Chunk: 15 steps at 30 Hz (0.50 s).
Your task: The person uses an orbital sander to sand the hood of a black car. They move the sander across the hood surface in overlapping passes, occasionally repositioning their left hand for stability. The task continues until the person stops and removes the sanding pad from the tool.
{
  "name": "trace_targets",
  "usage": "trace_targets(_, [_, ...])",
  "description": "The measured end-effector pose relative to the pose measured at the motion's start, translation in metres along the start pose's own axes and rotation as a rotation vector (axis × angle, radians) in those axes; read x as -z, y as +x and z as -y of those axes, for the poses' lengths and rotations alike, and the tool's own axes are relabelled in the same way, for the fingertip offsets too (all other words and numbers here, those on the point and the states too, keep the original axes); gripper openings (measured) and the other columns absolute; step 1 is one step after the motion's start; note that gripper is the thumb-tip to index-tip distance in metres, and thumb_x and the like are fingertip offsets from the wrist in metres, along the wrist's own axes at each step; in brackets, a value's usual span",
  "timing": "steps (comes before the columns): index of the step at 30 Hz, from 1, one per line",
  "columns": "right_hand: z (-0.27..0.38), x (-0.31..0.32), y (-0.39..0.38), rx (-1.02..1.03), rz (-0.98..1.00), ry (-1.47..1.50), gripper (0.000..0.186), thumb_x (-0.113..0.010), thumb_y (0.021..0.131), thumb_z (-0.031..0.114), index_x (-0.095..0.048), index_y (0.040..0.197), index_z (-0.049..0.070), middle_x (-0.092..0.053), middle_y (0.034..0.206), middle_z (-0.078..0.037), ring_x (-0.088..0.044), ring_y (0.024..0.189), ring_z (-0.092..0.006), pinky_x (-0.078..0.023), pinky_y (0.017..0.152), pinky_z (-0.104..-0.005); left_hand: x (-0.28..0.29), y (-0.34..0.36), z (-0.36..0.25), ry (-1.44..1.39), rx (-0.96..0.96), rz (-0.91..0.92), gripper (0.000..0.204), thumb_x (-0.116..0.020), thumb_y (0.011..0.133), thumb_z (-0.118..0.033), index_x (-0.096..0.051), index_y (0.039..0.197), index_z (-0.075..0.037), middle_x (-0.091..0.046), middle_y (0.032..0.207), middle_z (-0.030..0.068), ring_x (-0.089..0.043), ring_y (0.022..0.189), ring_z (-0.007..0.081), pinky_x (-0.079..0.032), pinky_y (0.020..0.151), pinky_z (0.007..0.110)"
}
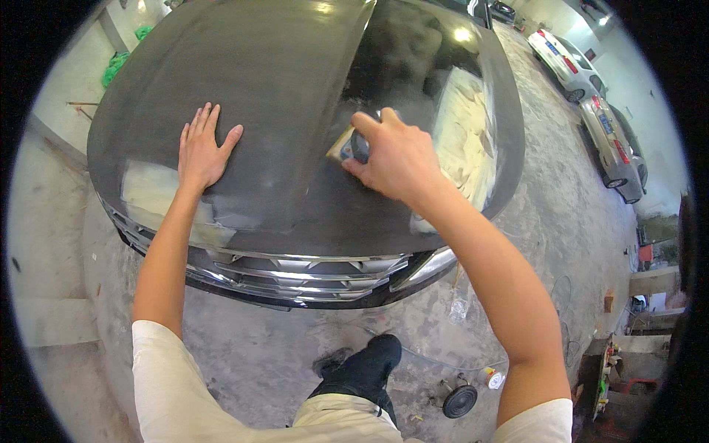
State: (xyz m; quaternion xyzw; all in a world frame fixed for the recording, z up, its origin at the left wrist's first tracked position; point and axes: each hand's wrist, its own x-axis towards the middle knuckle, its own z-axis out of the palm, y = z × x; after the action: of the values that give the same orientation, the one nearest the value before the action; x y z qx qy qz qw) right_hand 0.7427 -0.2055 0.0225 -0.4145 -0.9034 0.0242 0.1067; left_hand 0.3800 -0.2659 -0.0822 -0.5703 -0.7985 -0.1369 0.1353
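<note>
1. Block [340, 145]: at the surface of the hood [266, 166], just right of the crease [344, 74]. The right hand [405, 159] grips it with curled fingers. Uneven finger pressure could tilt the block and gouge the surface.
2. Left hand [201, 156]: flat on the hood, fingers spread, holding nothing. A slick surface could make it slip.
3. Edges: the right filler patch [464, 140] borders the right forearm; the grille [310, 276] lies below the hood's front edge.
4. Room: open hood separates the hands.
5. Floor [251, 347]: the cable [443, 367] could catch a foot.
</note>
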Motion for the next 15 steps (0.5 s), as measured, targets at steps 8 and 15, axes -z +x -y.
trace_targets(8, [-0.078, 0.010, 0.110, -0.175, -0.102, -0.129, 0.068, -0.079, 0.087, 0.057, -0.064, 0.139, 0.016, -0.073, 0.126, -0.022, -0.072, 0.116, -0.0427, -0.061, 0.095, -0.0519, 0.008, -0.002, -0.005, -0.065, 0.008, -0.026, 0.081, -0.053, 0.104, -0.063, -0.046, 0.162, -0.007, -0.039, 0.172, 0.0128, -0.031, 0.161, 0.0296, -0.020, 0.133, 0.048])
trace_targets(15, [-0.080, 0.016, 0.152, -0.207, -0.034, -0.091, 0.077, -0.080, 0.083, 0.060, -0.064, 0.142, 0.012, -0.074, 0.127, -0.022, -0.070, 0.120, -0.0410, -0.059, 0.098, -0.0509, 0.008, -0.005, -0.003, -0.070, 0.006, -0.014, 0.078, -0.053, 0.106, -0.060, -0.043, 0.164, -0.008, -0.038, 0.173, 0.0134, -0.031, 0.161, 0.0309, -0.019, 0.133, 0.049])
